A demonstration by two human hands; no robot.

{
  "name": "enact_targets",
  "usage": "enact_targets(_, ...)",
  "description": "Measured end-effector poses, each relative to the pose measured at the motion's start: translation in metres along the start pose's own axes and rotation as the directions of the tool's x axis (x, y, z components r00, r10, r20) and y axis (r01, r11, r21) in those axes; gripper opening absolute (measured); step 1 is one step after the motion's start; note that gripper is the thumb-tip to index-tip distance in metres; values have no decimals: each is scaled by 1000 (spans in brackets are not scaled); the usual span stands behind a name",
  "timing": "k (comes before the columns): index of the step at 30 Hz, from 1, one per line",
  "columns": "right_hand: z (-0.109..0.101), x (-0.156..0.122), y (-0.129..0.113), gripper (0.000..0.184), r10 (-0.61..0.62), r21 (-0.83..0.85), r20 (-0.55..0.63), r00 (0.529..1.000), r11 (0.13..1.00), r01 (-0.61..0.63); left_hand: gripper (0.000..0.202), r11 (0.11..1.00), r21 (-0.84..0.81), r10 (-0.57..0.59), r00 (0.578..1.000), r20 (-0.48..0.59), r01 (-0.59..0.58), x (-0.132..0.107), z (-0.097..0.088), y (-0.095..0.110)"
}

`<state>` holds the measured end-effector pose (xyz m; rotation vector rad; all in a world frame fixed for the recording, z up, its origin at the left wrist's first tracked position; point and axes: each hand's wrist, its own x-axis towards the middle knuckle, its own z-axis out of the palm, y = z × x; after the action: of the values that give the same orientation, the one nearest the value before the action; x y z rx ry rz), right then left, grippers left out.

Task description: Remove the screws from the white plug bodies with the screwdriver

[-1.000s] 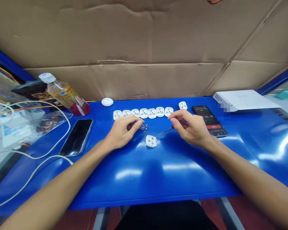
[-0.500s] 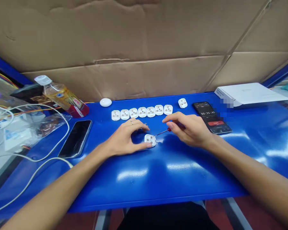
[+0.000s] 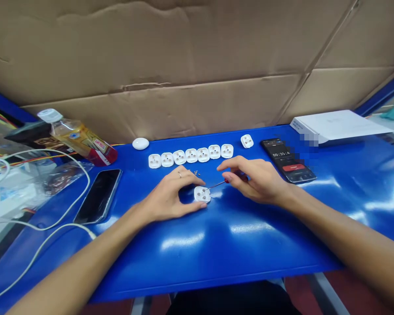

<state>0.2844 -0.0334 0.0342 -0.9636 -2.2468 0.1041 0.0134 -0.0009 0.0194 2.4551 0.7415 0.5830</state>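
At centre of the glossy blue tabletop, I see the half-curled left hand steadying a white plastic socket base with its thumb. The right hand pinches a red-handled steel screwdriver, tip on that base (tiny metal screws lie at twelve o'clock, below a row of seven like bases).

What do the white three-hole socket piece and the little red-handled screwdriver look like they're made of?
The white socket piece looks like molded plastic: opaque, smooth, with softly rounded edges and a faint sheen. The screwdriver's thin shaft has a metallic gleam, probably steel. Its red grip looks like glossy plastic, though it is small and partly hidden.
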Motion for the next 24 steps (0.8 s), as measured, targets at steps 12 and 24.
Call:
enact_targets(12, 3, 1, -4, 21, -30, 47, 10, 999, 998, 30, 35, 997, -71, 29, 1000, 2, -29, 0, 0, -3)
enact_targets(24, -10, 5, -7, 19, 55, -14, 144, 988, 998, -54, 40, 998, -65, 7, 1000, 22, -6, -2, 0, -6)
